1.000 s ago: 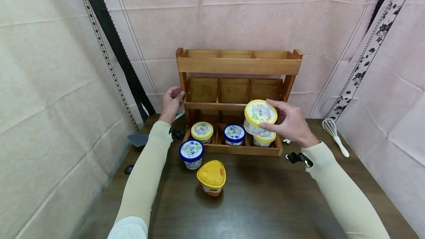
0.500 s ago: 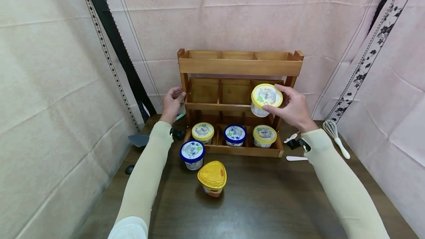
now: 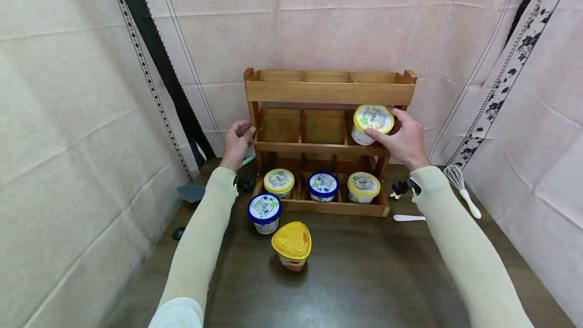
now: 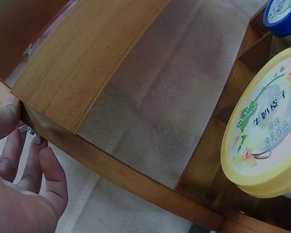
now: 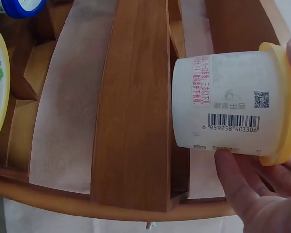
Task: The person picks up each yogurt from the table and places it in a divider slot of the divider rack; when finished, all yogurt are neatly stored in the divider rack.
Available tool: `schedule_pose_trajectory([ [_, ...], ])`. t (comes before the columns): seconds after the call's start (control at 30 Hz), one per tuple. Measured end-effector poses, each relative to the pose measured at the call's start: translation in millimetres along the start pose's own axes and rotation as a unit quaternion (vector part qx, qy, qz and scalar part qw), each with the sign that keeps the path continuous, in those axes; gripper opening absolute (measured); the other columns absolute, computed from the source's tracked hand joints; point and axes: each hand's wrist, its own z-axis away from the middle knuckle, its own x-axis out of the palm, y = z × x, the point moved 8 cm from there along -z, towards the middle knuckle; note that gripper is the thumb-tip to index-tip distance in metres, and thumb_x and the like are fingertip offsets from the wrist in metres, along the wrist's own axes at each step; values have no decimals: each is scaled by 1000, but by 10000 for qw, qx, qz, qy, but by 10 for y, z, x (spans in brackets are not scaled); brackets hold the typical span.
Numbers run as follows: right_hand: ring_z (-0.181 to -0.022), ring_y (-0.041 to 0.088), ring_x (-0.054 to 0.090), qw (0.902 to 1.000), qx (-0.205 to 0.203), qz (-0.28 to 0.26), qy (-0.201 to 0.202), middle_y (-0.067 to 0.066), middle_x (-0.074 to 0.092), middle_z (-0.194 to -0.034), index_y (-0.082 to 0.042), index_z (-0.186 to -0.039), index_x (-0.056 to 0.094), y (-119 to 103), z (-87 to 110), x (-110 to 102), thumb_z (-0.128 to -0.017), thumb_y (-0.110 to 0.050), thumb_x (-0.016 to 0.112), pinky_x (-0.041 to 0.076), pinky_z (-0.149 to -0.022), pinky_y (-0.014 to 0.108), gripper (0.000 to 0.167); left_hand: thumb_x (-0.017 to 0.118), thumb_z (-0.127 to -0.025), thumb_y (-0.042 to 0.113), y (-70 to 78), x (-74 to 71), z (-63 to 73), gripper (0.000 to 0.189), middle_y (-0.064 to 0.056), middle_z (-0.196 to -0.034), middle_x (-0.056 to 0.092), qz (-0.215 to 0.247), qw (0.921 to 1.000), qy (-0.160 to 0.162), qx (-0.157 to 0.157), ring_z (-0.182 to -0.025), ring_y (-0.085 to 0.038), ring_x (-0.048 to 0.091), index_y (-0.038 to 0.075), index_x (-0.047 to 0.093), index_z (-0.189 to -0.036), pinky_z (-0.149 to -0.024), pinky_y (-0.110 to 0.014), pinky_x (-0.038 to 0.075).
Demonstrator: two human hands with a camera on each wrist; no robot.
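Note:
My right hand [image 3: 406,138] grips a white tub with a yellow lid [image 3: 373,119], thumb and fingers around its side. It is at the right compartment of the middle tier of a wooden rack [image 3: 328,93]. In the right wrist view the tub's barcode side [image 5: 228,104] shows just beside the tier's front board. My left hand [image 3: 236,145] holds the rack's left upright; in the left wrist view its thumb [image 4: 7,114] presses the wood, fingers curled beside a wing nut [image 4: 31,132]. The bottom tier bears two yellow-lidded tubs [image 3: 279,181] and a blue-lidded tub [image 3: 323,184].
Before the rack stand another blue-lidded tub [image 3: 264,211] and a yellow tub with a rounded triangular lid [image 3: 292,242]. A whisk [image 3: 463,191] and a white handle [image 3: 408,217] lie right. A grey-blue blade [image 3: 190,193] lies left. Cloth [image 3: 337,29] hangs behind.
My right hand has lifted the yellow-lidded tub up and rightward, from above the bottom tier to the middle tier's right compartment. The left hand has stayed at the rack's left upright.

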Motion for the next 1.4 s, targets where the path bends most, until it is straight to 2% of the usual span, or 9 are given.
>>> schedule_pose_trajectory([
  [0.1,-113,24,62,9999,42,42,84,13,67,-136,-8,-148,59,32,-47,16,-81,-59,87,45,-85,21,89,69,-104,28,-1,-8,2,33,-3,-140,65,17,10000,8,-8,-120,-16,61,19,65,-135,-96,-42,53],
  [0.23,-117,28,63,9998,110,131,32,15,68,-138,-8,-150,58,95,-75,86,-81,-61,86,50,-92,36,92,69,-104,28,3,-15,2,33,-3,-139,65,64,10000,8,10,-118,-16,61,18,65,-135,-102,-51,52],
  [0.33,-120,32,63,9997,165,169,-57,18,67,-141,-7,-152,56,153,-62,151,-82,-61,86,51,-96,45,93,70,-104,28,-6,-10,-4,33,-3,-139,65,81,10000,-21,-16,-118,-16,61,18,65,-135,-104,-53,51],
  [0.47,-122,36,62,9996,191,182,-96,21,65,-143,-5,-152,55,214,-29,199,-82,-59,87,51,-99,52,94,70,-103,29,-29,7,-16,34,-2,-140,64,122,9998,-77,-98,-118,-15,60,19,64,-136,-106,-54,50],
  [0.67,-127,39,61,9991,142,357,-162,23,63,-146,-3,-153,53,247,-9,234,-82,-60,86,50,-104,56,97,69,-104,30,-34,27,-29,35,-2,-140,63,177,9997,-146,-82,-119,-16,60,18,63,-136,-110,-59,46],
  [0.83,-130,41,59,9985,94,458,-292,23,61,-147,-5,-155,51,243,-7,258,-82,-60,86,47,-108,58,98,69,-104,30,-42,11,-32,34,-2,-139,64,186,9997,-119,-83,-120,-16,60,18,63,-135,-104,-51,50],
  [1.03,-126,40,59,9977,64,470,-491,23,61,-144,-4,-155,49,209,-1,258,-82,-58,86,47,-108,58,99,68,-104,30,-63,6,-24,33,-1,-140,63,97,9998,-118,-143,-122,-17,60,19,63,-135,-99,-40,52],
  [1.17,-127,37,58,9977,9,385,-550,21,60,-146,-5,-156,47,167,-14,231,-82,-57,87,46,-109,57,99,69,-104,30,-65,-7,-34,33,-1,-140,64,148,9998,-63,-140,-122,-16,60,19,64,-135,-95,-37,52],
  [1.4,-129,37,58,9985,-6,90,-539,20,55,-150,-6,-156,47,88,57,126,-82,-55,88,52,-107,56,99,68,-105,29,-26,2,-5,33,-2,-138,64,24,9999,-106,-43,-120,-17,60,18,63,-135,-93,-36,52],
])
